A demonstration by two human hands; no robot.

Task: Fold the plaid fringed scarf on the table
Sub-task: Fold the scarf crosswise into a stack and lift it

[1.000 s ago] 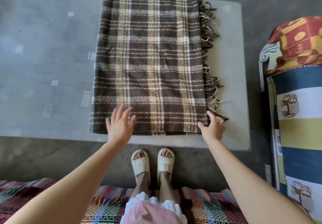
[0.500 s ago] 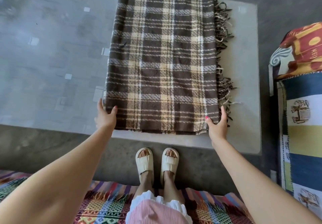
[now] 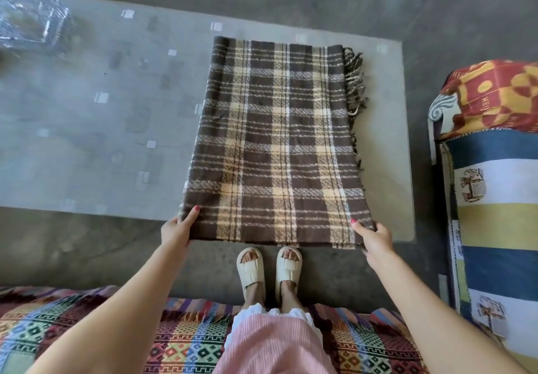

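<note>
Gripping the scarf [image 3: 279,146] by its two near corners, the left hand [image 3: 177,229] and right hand [image 3: 375,235] are closed on the cloth, thumbs on top. It lies on the counter [image 3: 87,140], near edge lifted past the rim (fringe [image 3: 353,82] at right). Uneven lifting would probably skew the fold.

Both hands pinch the plaid scarf's [image 3: 279,146] near corners.

Scarf [image 3: 276,146] on table's [image 3: 87,111] right half
</note>
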